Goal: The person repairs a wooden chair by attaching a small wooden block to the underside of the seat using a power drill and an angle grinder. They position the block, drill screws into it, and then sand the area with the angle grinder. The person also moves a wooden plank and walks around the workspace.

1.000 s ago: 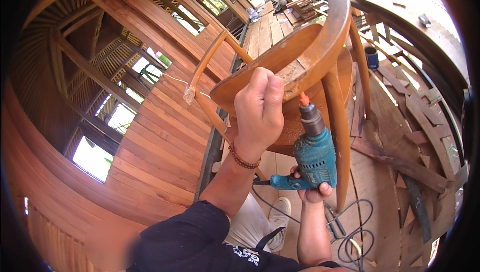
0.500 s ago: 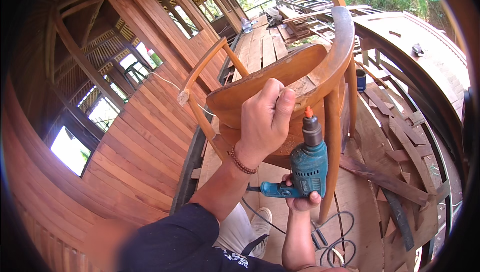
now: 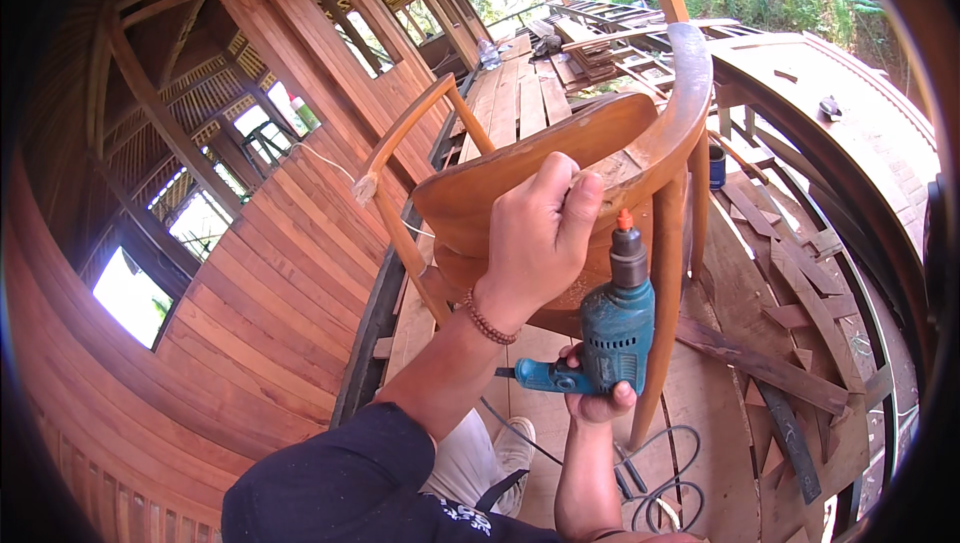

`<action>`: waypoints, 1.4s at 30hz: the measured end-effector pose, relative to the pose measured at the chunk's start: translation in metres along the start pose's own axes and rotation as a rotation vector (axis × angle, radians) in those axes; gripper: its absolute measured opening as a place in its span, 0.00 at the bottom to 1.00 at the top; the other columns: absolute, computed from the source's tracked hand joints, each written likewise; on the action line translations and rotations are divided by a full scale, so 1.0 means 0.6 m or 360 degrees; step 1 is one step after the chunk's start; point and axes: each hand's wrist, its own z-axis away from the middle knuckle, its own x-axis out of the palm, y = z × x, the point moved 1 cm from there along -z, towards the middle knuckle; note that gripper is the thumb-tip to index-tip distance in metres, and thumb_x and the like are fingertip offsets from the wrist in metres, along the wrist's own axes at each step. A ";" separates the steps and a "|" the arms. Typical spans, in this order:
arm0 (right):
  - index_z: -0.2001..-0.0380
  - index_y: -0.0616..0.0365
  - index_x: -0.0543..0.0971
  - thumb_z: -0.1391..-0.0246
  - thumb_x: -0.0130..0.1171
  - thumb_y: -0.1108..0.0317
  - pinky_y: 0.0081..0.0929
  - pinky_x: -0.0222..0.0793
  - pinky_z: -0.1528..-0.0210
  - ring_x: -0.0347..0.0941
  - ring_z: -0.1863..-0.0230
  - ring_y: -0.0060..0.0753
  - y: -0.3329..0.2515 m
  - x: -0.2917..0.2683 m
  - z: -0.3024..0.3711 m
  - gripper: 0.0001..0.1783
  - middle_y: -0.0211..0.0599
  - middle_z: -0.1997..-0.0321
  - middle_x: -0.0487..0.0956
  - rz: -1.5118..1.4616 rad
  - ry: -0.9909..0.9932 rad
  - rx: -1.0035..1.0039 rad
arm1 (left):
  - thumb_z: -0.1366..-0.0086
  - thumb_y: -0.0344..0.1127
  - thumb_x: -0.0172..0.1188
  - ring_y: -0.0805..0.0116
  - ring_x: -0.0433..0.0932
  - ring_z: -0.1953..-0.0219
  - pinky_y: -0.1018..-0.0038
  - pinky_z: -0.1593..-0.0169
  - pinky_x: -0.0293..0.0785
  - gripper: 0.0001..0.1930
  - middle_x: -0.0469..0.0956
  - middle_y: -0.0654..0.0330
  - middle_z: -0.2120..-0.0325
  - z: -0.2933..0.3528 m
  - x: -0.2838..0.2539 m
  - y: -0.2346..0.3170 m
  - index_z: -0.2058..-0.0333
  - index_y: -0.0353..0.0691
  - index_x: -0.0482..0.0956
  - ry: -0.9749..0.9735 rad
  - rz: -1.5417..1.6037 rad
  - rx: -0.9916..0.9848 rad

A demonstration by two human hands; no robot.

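A wooden armchair [image 3: 688,88] with a curved top rail stands in front of me. My left hand [image 3: 535,233], a bead bracelet at its wrist, is closed around the broken-looking end of that rail. Below the rail, my right hand [image 3: 598,403] grips a teal corded power drill [image 3: 617,328] from underneath, its chuck pointing up. An orange tip [image 3: 625,219] in the chuck lies close to the rail's lower edge; whether it touches I cannot tell. Part of the drill's grip is hidden by my fingers.
The drill's dark cable [image 3: 690,458] loops on the plank floor. Scrap boards [image 3: 800,273] lie scattered to the right, with a blue can [image 3: 717,165] behind the chair. A wood-plank wall [image 3: 270,283] rises at left. Stacked timber [image 3: 590,63] sits farther back.
The view has shifted slightly. My left hand has moved a little to the right along with the chair rail; the drill stays at nearly the same place below it.
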 end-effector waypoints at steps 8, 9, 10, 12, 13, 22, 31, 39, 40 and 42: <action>0.45 0.67 0.66 0.63 0.63 0.44 0.43 0.75 0.57 0.77 0.68 0.41 -0.008 0.004 -0.008 0.46 0.48 0.60 0.77 0.0054 -0.0047 0.0008 | 0.29 0.44 0.51 0.50 0.72 0.81 0.65 0.77 0.66 0.18 0.68 0.52 0.85 -0.002 0.008 -0.005 0.75 0.37 0.66 0.0017 0.0005 0.0009; 0.45 0.67 0.66 0.63 0.63 0.44 0.43 0.75 0.58 0.77 0.68 0.41 -0.008 0.003 -0.008 0.46 0.48 0.60 0.77 0.0035 -0.0047 0.0001 | 0.28 0.44 0.50 0.51 0.72 0.82 0.65 0.77 0.65 0.18 0.68 0.52 0.85 -0.002 0.008 -0.004 0.75 0.37 0.66 0.0011 0.0022 0.0004; 0.45 0.67 0.66 0.63 0.63 0.44 0.43 0.75 0.58 0.77 0.68 0.41 -0.006 0.003 -0.009 0.46 0.48 0.60 0.77 0.0015 -0.0046 0.0001 | 0.28 0.44 0.50 0.52 0.72 0.82 0.65 0.77 0.65 0.18 0.68 0.52 0.85 -0.003 0.007 -0.004 0.75 0.37 0.66 0.0006 0.0035 -0.0004; 0.45 0.67 0.66 0.63 0.63 0.44 0.42 0.75 0.58 0.77 0.68 0.41 -0.002 0.002 -0.006 0.46 0.48 0.60 0.77 -0.0039 -0.0046 0.0005 | 0.28 0.44 0.50 0.53 0.71 0.82 0.65 0.77 0.65 0.19 0.67 0.52 0.85 -0.002 0.005 -0.005 0.75 0.37 0.66 0.0006 0.0055 -0.0007; 0.45 0.67 0.66 0.63 0.63 0.44 0.42 0.75 0.59 0.77 0.68 0.41 -0.002 -0.002 -0.007 0.46 0.48 0.60 0.77 -0.0065 -0.0050 0.0002 | 0.28 0.44 0.50 0.53 0.71 0.83 0.65 0.77 0.65 0.19 0.67 0.52 0.86 -0.003 0.007 -0.005 0.75 0.37 0.66 0.0013 0.0073 0.0003; 0.45 0.67 0.66 0.64 0.64 0.45 0.46 0.75 0.53 0.77 0.65 0.44 -0.007 0.007 -0.006 0.47 0.49 0.59 0.77 0.0003 -0.0017 0.0036 | 0.28 0.45 0.50 0.54 0.71 0.83 0.66 0.77 0.64 0.19 0.67 0.52 0.85 -0.003 0.006 -0.006 0.75 0.37 0.66 0.0001 0.0068 -0.0008; 0.45 0.65 0.67 0.63 0.64 0.44 0.41 0.74 0.61 0.76 0.68 0.41 -0.002 -0.001 -0.010 0.46 0.48 0.59 0.77 -0.0044 -0.0059 -0.0004 | 0.28 0.45 0.50 0.54 0.70 0.83 0.65 0.78 0.64 0.19 0.66 0.53 0.86 -0.004 0.007 -0.007 0.75 0.37 0.66 0.0002 0.0083 -0.0010; 0.45 0.65 0.67 0.63 0.64 0.44 0.42 0.74 0.60 0.77 0.68 0.42 -0.003 0.006 -0.011 0.46 0.47 0.59 0.78 -0.0034 -0.0012 -0.0019 | 0.26 0.44 0.44 0.73 0.65 0.80 0.73 0.74 0.63 0.19 0.66 0.59 0.84 -0.003 0.005 -0.003 0.73 0.35 0.67 -0.0057 0.0031 -0.0032; 0.45 0.65 0.67 0.64 0.64 0.44 0.43 0.74 0.59 0.77 0.67 0.42 -0.005 0.007 -0.009 0.46 0.48 0.59 0.78 -0.0010 0.0001 -0.0010 | 0.26 0.44 0.44 0.73 0.65 0.80 0.73 0.74 0.63 0.19 0.66 0.59 0.84 -0.003 0.005 -0.003 0.73 0.35 0.67 -0.0058 0.0035 -0.0033; 0.45 0.66 0.67 0.64 0.64 0.44 0.44 0.74 0.57 0.77 0.67 0.43 -0.004 0.008 -0.010 0.46 0.48 0.59 0.77 0.0006 0.0015 -0.0004 | 0.26 0.44 0.44 0.72 0.65 0.80 0.73 0.74 0.63 0.20 0.66 0.59 0.84 -0.004 0.005 -0.002 0.73 0.35 0.67 -0.0058 0.0048 -0.0041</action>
